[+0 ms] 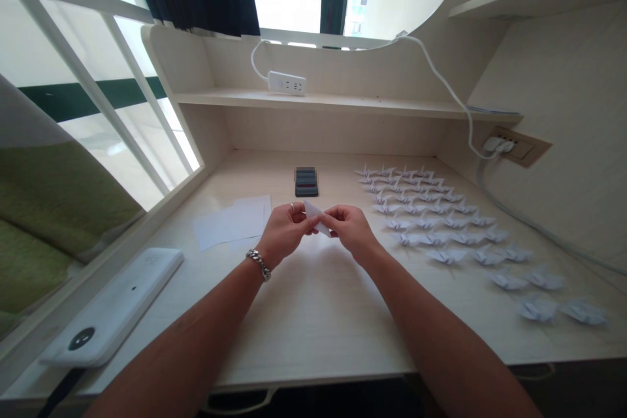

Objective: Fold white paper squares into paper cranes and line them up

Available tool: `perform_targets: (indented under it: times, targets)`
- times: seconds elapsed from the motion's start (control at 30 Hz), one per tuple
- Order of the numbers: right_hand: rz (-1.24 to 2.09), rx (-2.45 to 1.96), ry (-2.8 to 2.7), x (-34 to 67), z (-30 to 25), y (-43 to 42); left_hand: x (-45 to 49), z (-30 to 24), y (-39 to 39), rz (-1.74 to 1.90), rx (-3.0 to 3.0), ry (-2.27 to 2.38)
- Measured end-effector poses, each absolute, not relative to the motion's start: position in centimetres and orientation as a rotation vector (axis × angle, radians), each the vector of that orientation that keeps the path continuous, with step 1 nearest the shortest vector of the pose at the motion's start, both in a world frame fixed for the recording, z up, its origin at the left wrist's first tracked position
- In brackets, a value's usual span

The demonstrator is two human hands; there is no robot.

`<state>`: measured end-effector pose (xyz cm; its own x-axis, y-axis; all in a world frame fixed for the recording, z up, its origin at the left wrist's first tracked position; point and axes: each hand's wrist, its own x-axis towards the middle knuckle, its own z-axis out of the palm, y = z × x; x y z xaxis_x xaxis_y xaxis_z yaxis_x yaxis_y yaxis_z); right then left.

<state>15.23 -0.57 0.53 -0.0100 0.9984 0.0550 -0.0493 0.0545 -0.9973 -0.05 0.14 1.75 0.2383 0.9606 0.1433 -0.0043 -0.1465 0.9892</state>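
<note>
from my end i have both hands brought together over the tabletop (313,320), pinched on one small folded piece of white paper (317,217). the left hand (285,230) grips its left side between thumb and fingers, a ring on one finger; the right hand (351,228) clamps the other side the same way, fingers curled, both thumbs pointing inward and nearly meeting. i see the forearms slanting in from the lower corners and converging at mid-view, with a chain bracelet (258,264) on the left wrist. between the forearms, plain wood runs down to the front edge. just beyond the hands sits a small dark case (306,184), its upper part blurred. loose white sheets (228,222) lie just left of the left hand, and a white flat device (117,307) rests along the left rim. on my right, rows of paper cranes (447,256) border the right forearm's side. behind, the shelf (353,103) carrying a power strip (287,83) spans the back.
</note>
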Motion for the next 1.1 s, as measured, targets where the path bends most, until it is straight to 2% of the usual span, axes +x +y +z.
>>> perform_targets:
  times: [0.37,0.63,0.9,1.1]
  targets:
    - [1.169,-1.113,-1.176,15.19,0.77,-0.7,-0.34,2.1,0.19,1.065,1.404,0.937]
    - [1.084,-1.16,-1.15,15.13,0.49,-0.45,-0.15,1.83,0.23,1.168,1.292,0.935]
    - [1.203,-1.086,-1.206,14.97,0.3,-0.52,-0.16,1.75,0.31,1.249,1.37,1.093]
    - [1.112,-1.055,-1.186,14.87,-0.03,-0.22,0.3,1.8,0.02,1.249,1.238,0.93]
